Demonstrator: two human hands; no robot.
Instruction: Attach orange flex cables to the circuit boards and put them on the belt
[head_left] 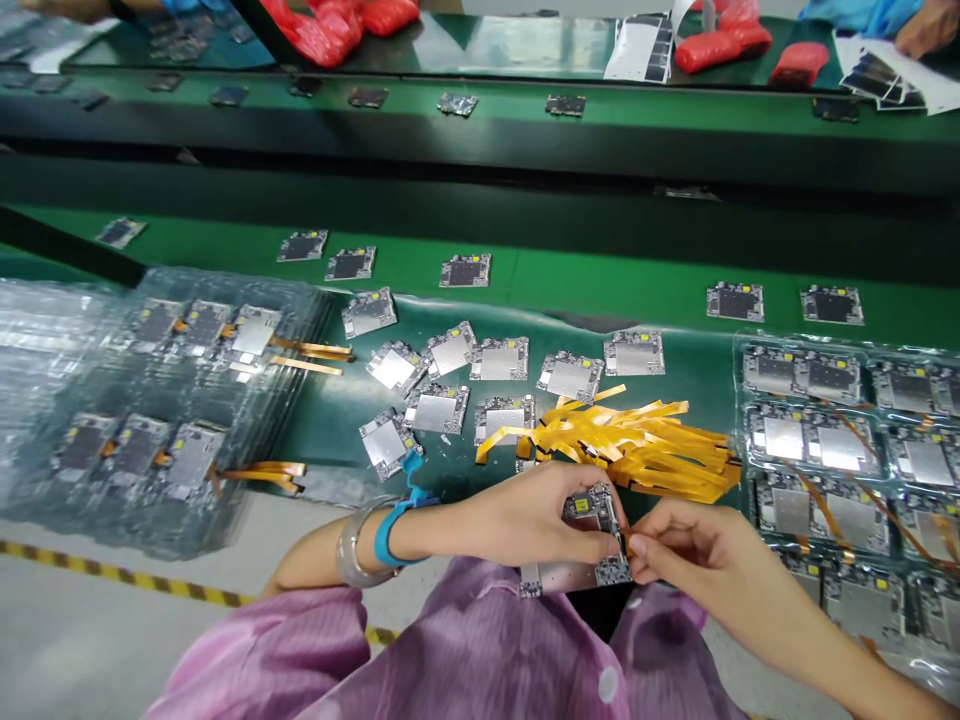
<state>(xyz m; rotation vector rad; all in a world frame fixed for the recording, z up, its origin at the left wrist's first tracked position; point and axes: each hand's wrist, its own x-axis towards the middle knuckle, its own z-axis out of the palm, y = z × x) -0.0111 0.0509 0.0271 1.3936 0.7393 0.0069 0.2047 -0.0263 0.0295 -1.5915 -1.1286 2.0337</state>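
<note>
- The left hand (pixel 536 520) wraps its fingers narrowly over the top of a small silver-shielded circuit board (pixel 581 560), gripping it just above the lap of a pink smock (pixel 450 650).
- The right hand (pixel 694 545) has thumb and forefinger pinched shut at the board's right edge; whether they grip a thin orange strip there is too small to tell.
- A blue wrist strap (pixel 391 525) and a silver bangle (pixel 351 548) circle the left wrist.
- Just beyond the held board lies a loose heap of orange flex ribbon cables (pixel 637 440) on the dark green mat (pixel 697 380).
- Left of and beyond that heap, about a dozen similar metal-shielded boards (pixel 450 385) lie scattered.
- Right of the heap stands a clear plastic tray of boards (pixel 847 440); far left of it, a stack of clear trays (pixel 150 400) with a few boards.
- Beyond the mat runs a green conveyor belt (pixel 585 280) carrying single boards.
</note>
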